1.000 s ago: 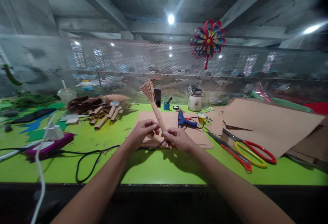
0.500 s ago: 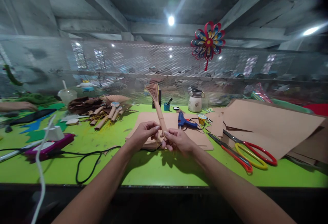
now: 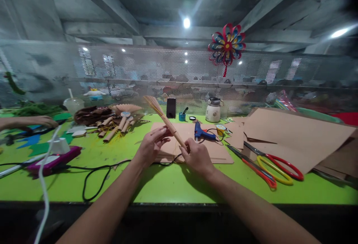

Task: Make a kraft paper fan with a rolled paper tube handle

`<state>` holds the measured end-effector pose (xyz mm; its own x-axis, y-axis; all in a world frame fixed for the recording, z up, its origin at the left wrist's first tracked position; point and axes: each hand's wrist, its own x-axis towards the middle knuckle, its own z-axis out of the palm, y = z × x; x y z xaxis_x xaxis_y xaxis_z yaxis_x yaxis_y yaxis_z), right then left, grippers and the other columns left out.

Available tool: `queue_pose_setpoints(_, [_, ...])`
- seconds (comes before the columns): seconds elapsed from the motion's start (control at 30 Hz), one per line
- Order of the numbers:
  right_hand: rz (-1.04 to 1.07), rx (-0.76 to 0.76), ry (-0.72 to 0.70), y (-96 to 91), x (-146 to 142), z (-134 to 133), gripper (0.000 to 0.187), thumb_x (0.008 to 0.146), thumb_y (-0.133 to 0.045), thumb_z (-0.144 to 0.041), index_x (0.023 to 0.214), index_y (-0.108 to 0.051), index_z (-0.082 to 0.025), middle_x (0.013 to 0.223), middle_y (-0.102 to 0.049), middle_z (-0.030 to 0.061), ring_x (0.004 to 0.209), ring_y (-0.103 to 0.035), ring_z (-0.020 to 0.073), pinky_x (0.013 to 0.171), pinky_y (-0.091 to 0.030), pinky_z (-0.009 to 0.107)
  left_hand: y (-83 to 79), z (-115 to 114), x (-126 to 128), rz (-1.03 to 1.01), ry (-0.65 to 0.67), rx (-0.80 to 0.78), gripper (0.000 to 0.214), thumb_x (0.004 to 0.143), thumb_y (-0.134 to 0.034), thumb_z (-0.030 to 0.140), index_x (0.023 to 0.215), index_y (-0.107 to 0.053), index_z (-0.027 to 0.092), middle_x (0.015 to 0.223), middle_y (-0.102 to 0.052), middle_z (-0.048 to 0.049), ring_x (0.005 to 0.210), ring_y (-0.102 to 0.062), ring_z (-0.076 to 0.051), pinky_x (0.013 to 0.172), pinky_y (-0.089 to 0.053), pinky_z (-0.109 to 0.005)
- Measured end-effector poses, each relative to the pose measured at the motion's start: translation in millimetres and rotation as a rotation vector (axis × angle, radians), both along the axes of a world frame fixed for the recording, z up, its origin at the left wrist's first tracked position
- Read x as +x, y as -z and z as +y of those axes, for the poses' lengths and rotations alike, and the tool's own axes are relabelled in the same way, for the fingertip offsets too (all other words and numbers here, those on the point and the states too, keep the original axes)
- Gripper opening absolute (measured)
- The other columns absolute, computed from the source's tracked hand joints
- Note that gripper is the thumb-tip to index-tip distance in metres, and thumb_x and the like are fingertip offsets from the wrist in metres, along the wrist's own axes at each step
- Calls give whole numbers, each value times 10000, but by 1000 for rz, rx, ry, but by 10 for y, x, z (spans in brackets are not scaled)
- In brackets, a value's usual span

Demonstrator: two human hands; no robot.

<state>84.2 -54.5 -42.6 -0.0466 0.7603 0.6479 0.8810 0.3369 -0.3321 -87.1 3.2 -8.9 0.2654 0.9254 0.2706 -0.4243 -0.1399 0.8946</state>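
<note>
Green table top fills the near part of my view. Behind it stands a gray mesh wall with a red paper pinwheel hanging on it.

Over the middle of the table, both hands are on 1 paper fan. It is a long thin roll with folded pleats at 1 end. Its long line is tilted. The pleated end points up, to the left and away from me. The plain end points down toward the right hand, which is closed around it. The left hand touches the middle of the roll with its fingertips. I cannot tell if they pinch it.

Under the hands lies a flat stack of brown paper. Just behind it is a blue glue gun. To the right lie 2 pairs of scissors, near big brown sheets. To the left are a pile of more fans and a black cord. Far left, another person's hand rests on the table.
</note>
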Motion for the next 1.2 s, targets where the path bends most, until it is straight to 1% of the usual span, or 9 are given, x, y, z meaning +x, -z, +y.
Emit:
queue_pose_setpoints(0.1, [-88, 24, 34, -3, -20, -18, 117, 870, -555, -283, 834, -548, -172, 660, -630, 31, 542, -529, 156, 520, -224, 272, 11, -1, 61, 20, -81, 21, 244, 703, -733, 298, 884, -720, 135, 898, -692, -78, 813, -605, -163, 680, -470, -243])
queue_pose_setpoints(0.2, [-104, 46, 4, -1, -36, -27, 167, 859, -582, -330, 834, -545, -169, 664, -623, 27, 556, -527, 155, 522, -236, 269, 25, 21, 80, -3, -116, 30, 215, 677, -763, 275, 839, -725, 139, 858, -688, -55, 773, -589, -131, 670, -463, -218])
queue_pose_setpoints(0.4, [52, 130, -192, -17, -27, -39, 306, 866, -548, -456, 781, -548, -162, 724, -575, 36, 644, -505, 145, 583, -330, 254, 27, 29, 36, -26, 84, -26, 298, 756, -700, 260, 1035, -688, 155, 891, -687, -58, 822, -603, -134, 740, -486, -239])
queue_pose_setpoints(0.5, [230, 70, -324, -59, -11, -41, 316, 886, -513, -448, 749, -547, -165, 711, -543, 20, 623, -482, 125, 585, -357, 244, 12, 5, 34, -13, 108, -51, 290, 768, -682, 230, 1043, -680, 139, 892, -695, -73, 809, -617, -138, 736, -495, -237])
queue_pose_setpoints(0.63, [516, 20, -357, -123, 45, 34, 339, 917, -444, -421, 750, -592, -165, 747, -557, 40, 694, -496, 139, 653, -398, 260, -17, -38, 37, 33, 154, -61, 299, 782, -667, 226, 1067, -669, 134, 920, -710, -90, 836, -636, -151, 758, -499, -241])
queue_pose_setpoints(0.8, [773, -336, -543, -152, 93, 121, 334, 815, -553, -465, 828, -666, -151, 781, -622, 50, 695, -519, 150, 602, -406, 262, -28, -67, 39, 91, 225, -44, 332, 770, -686, 228, 1084, -667, 123, 954, -716, -108, 889, -641, -174, 833, -483, -272])
queue_pose_setpoints(0.87, [833, -412, -588, -165, 86, 105, 347, 773, -599, -478, 816, -676, -142, 758, -626, 41, 671, -510, 139, 598, -397, 257, -22, -63, 40, 100, 230, -45, 343, 764, -694, 233, 1087, -667, 123, 940, -717, -104, 874, -639, -171, 832, -479, -274])
queue_pose_setpoints(1.03, [929, -424, -630, -167, 73, 77, 315, 679, -712, -436, 738, -649, -133, 675, -588, 3, 601, -455, 99, 575, -370, 236, -6, -53, 43, 121, 239, -67, 345, 736, -722, 242, 1057, -679, 124, 895, -716, -88, 838, -632, -162, 781, -476, -249])
queue_pose_setpoints(1.2, [1070, -482, -701, -126, 96, 123, 305, 646, -746, -408, 700, -606, -141, 582, -527, -31, 501, -411, 70, 491, -316, 215, -15, -68, 37, 118, 233, -93, 316, 729, -710, 230, 1020, -686, 112, 885, -707, -88, 808, -626, -153, 733, -483, -227])
